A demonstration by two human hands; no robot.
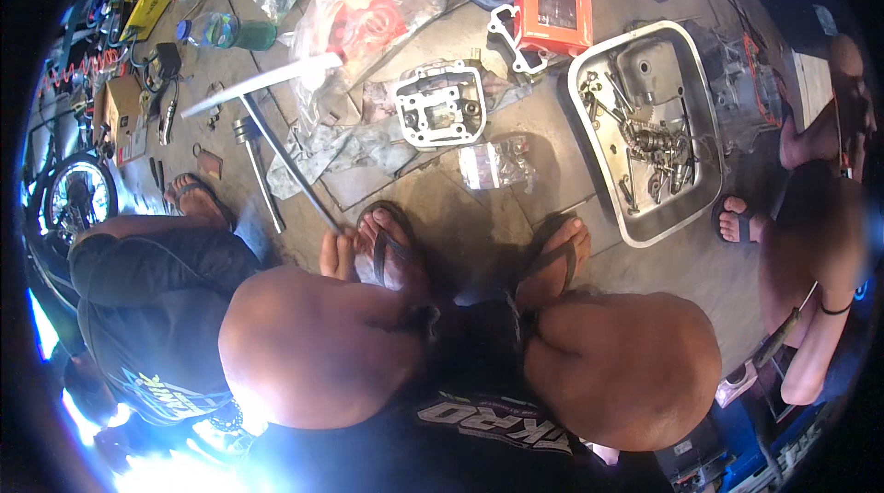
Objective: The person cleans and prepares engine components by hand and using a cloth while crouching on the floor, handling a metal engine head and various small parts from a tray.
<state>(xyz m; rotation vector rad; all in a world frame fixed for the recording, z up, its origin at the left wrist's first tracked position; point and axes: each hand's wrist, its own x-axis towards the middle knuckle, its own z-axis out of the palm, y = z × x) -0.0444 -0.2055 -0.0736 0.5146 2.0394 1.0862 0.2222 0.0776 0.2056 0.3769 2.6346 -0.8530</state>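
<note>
Beside my left foot, the fingers of my left hand point(337, 256) show past my left knee, closed at the lower end of a T-handle wrench point(293, 164). Its shaft slants up to the left, and its bright crossbar stands over the floor; my left knee hides the rest of the hand. Next to it lies a long socket tool point(261, 178) with a dark round head. An aluminium engine cover or cylinder head point(431, 113) rests on the floor ahead of my feet, with a small clear plastic packet point(495, 164) nearer to me. My right hand does not show.
A metal tray point(668, 220) of bolts and engine parts sits at the right, near a red box point(555, 16) and a gasket point(525, 60). Plastic bags point(368, 14), a rag point(322, 150) and a bottle point(244, 33) lie left. People crouch on both sides.
</note>
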